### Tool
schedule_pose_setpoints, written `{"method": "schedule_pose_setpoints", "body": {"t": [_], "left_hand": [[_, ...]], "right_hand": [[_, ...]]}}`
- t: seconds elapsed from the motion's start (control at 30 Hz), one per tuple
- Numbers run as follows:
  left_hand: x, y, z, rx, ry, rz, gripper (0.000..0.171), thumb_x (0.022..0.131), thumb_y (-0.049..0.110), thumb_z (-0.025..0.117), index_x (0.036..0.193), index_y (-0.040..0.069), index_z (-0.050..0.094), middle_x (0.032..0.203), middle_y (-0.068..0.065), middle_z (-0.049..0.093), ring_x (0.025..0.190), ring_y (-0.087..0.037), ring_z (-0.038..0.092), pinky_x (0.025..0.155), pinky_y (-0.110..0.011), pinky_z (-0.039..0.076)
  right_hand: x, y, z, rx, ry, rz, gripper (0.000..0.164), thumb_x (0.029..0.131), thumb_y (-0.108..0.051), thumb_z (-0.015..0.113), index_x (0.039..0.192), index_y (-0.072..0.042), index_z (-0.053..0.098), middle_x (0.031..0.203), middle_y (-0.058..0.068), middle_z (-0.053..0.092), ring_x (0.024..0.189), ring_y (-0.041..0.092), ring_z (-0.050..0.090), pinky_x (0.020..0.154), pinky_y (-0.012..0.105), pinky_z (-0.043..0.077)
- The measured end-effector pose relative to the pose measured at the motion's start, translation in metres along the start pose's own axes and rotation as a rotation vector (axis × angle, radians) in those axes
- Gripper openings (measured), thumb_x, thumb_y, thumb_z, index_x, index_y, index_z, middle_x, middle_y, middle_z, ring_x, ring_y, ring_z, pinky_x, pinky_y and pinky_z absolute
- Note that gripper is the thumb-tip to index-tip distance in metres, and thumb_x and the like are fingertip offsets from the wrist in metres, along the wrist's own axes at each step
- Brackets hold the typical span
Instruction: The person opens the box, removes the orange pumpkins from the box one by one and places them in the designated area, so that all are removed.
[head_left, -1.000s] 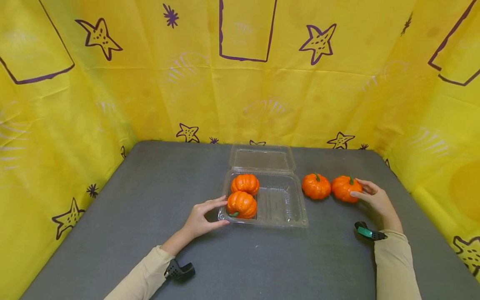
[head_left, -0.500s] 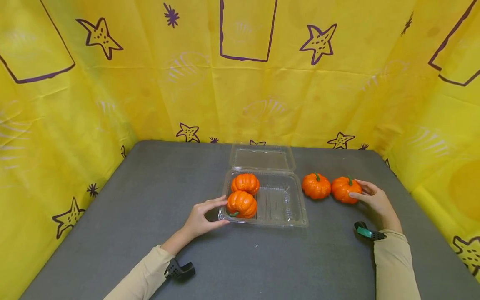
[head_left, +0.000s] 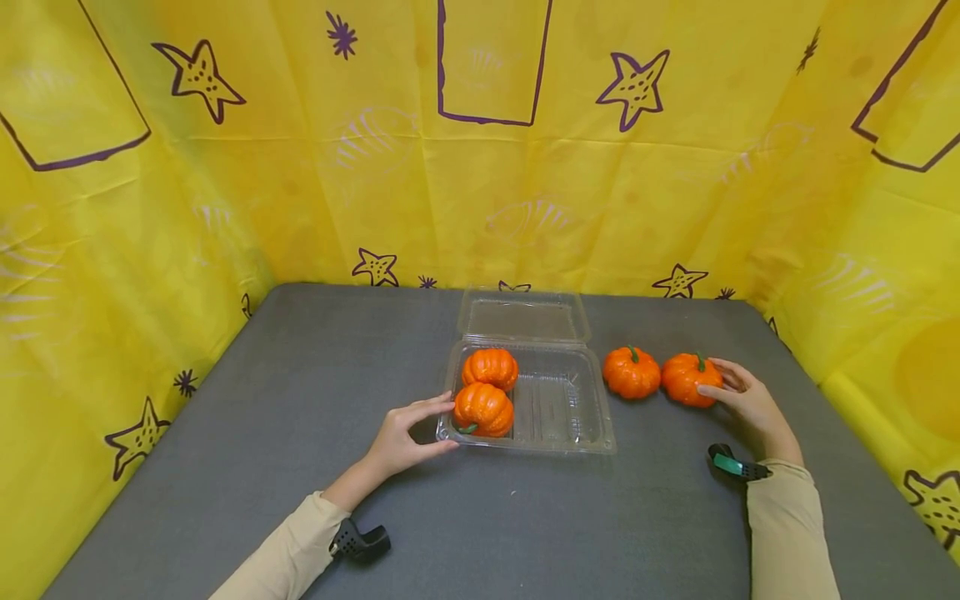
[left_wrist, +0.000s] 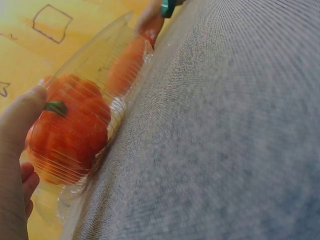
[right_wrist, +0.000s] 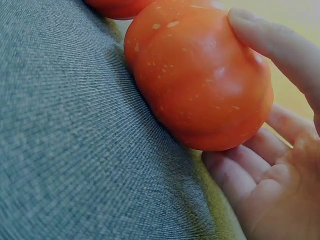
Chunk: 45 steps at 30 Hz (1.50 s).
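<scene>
A clear plastic clamshell container (head_left: 551, 408) lies on the table with its lid folded back. Two small orange pumpkins sit in its left half: a front pumpkin (head_left: 486, 410) and a back pumpkin (head_left: 491, 367). My left hand (head_left: 405, 433) holds the container's left rim, with the thumb (left_wrist: 25, 112) on the edge in the left wrist view. Right of the container, my right hand (head_left: 753, 406) grips the rightmost pumpkin (head_left: 686, 382) between thumb and fingers. That pumpkin (right_wrist: 200, 75) rests on the table in the right wrist view. Another pumpkin (head_left: 632, 373) stands just to its left.
The transparent lid (head_left: 525, 317) reaches toward the table's back edge. A grey cloth covers the table (head_left: 337, 350). Yellow patterned curtains (head_left: 480, 192) surround its back and sides.
Both hands stay practically in place. The rightmost pumpkin has tilted or shifted very slightly in my right hand; the container and other pumpkins have not moved.
</scene>
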<state>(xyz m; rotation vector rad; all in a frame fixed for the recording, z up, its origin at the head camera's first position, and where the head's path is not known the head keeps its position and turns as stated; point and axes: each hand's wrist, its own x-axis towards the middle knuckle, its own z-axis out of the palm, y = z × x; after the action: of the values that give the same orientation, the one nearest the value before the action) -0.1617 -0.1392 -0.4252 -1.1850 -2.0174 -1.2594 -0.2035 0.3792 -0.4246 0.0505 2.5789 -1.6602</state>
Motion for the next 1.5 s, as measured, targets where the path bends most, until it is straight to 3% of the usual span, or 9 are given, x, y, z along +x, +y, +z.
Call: {"method": "schedule_pose_setpoints", "body": {"t": [0.1, 0.23, 0.5, 0.57, 0.63, 0.83, 1.07, 1.3, 1.5], "left_hand": [[0.0, 0.0, 0.0, -0.001, 0.002, 0.0, 0.045, 0.063, 0.009, 0.081, 0.098, -0.011, 0.061, 0.103, -0.03, 0.057, 0.092, -0.039, 0.057, 0.087, -0.03, 0.043], [0.0, 0.0, 0.0, -0.006, 0.004, 0.002, 0.044, 0.064, 0.01, 0.081, 0.098, -0.011, 0.061, 0.103, -0.03, 0.057, 0.092, -0.04, 0.057, 0.087, -0.03, 0.043], [0.0, 0.0, 0.0, -0.009, 0.003, 0.009, 0.044, 0.065, 0.011, 0.081, 0.098, -0.011, 0.061, 0.102, -0.031, 0.057, 0.092, -0.04, 0.058, 0.086, -0.031, 0.043], [0.001, 0.0, 0.0, -0.008, 0.002, 0.009, 0.044, 0.066, 0.013, 0.08, 0.098, -0.011, 0.061, 0.103, -0.03, 0.057, 0.092, -0.04, 0.058, 0.086, -0.031, 0.043], [0.0, 0.0, 0.001, -0.005, 0.001, 0.007, 0.044, 0.066, 0.014, 0.08, 0.098, -0.011, 0.061, 0.103, -0.03, 0.057, 0.092, -0.039, 0.058, 0.086, -0.03, 0.043], [0.001, 0.0, 0.0, 0.001, 0.001, 0.013, 0.045, 0.064, 0.01, 0.081, 0.098, -0.011, 0.061, 0.102, -0.03, 0.057, 0.092, -0.039, 0.058, 0.086, -0.031, 0.044], [0.001, 0.0, 0.0, 0.006, 0.004, 0.013, 0.045, 0.06, 0.006, 0.082, 0.097, -0.011, 0.061, 0.102, -0.031, 0.057, 0.091, -0.04, 0.058, 0.083, -0.036, 0.045], [0.001, -0.001, 0.0, -0.008, 0.002, 0.01, 0.046, 0.059, 0.004, 0.082, 0.097, -0.011, 0.061, 0.102, -0.031, 0.057, 0.092, -0.04, 0.058, 0.086, -0.032, 0.044], [0.001, -0.001, 0.0, -0.02, -0.005, 0.008, 0.047, 0.057, 0.0, 0.081, 0.098, -0.012, 0.061, 0.102, -0.031, 0.057, 0.093, -0.04, 0.057, 0.087, -0.03, 0.042]], "right_hand": [[0.0, -0.003, 0.0, 0.014, -0.047, 0.027, 0.07, 0.088, -0.033, 0.057, 0.141, -0.007, 0.02, 0.142, 0.024, 0.018, 0.118, 0.023, 0.032, 0.097, 0.038, 0.03], [0.0, -0.005, -0.001, 0.035, -0.095, 0.031, 0.075, 0.089, -0.03, 0.055, 0.14, 0.0, 0.009, 0.142, 0.028, 0.013, 0.122, 0.04, 0.019, 0.098, 0.057, 0.015], [0.0, -0.006, -0.003, 0.041, -0.101, 0.003, 0.074, 0.09, -0.026, 0.054, 0.14, 0.001, 0.007, 0.142, 0.029, 0.011, 0.124, 0.037, 0.018, 0.099, 0.057, 0.013], [-0.001, -0.007, -0.003, 0.005, -0.078, -0.035, 0.073, 0.09, -0.025, 0.054, 0.14, 0.003, 0.008, 0.142, 0.028, 0.012, 0.125, 0.032, 0.021, 0.103, 0.043, 0.019], [-0.002, -0.01, -0.004, -0.041, -0.056, -0.073, 0.074, 0.09, -0.024, 0.055, 0.14, 0.004, 0.007, 0.142, 0.028, 0.012, 0.128, 0.033, 0.019, 0.103, 0.043, 0.018], [-0.006, -0.036, -0.004, -0.161, -0.009, -0.141, 0.082, 0.086, -0.024, 0.06, 0.141, 0.001, 0.004, 0.144, 0.026, 0.008, 0.127, 0.046, 0.006, 0.095, 0.063, 0.008], [-0.009, -0.053, 0.001, -0.109, 0.069, -0.236, 0.081, 0.086, -0.017, 0.061, 0.143, -0.008, 0.006, 0.147, 0.014, 0.008, 0.131, 0.033, 0.007, 0.102, 0.052, 0.008], [-0.01, -0.068, 0.006, -0.102, 0.115, -0.351, 0.067, 0.086, -0.01, 0.059, 0.141, -0.009, 0.02, 0.145, 0.007, 0.023, 0.131, 0.013, 0.02, 0.098, 0.012, 0.02], [-0.015, -0.085, 0.014, -0.078, 0.094, -0.409, 0.066, 0.085, -0.005, 0.06, 0.14, -0.01, 0.024, 0.144, 0.004, 0.027, 0.129, 0.009, 0.022, 0.097, 0.012, 0.019]]}}
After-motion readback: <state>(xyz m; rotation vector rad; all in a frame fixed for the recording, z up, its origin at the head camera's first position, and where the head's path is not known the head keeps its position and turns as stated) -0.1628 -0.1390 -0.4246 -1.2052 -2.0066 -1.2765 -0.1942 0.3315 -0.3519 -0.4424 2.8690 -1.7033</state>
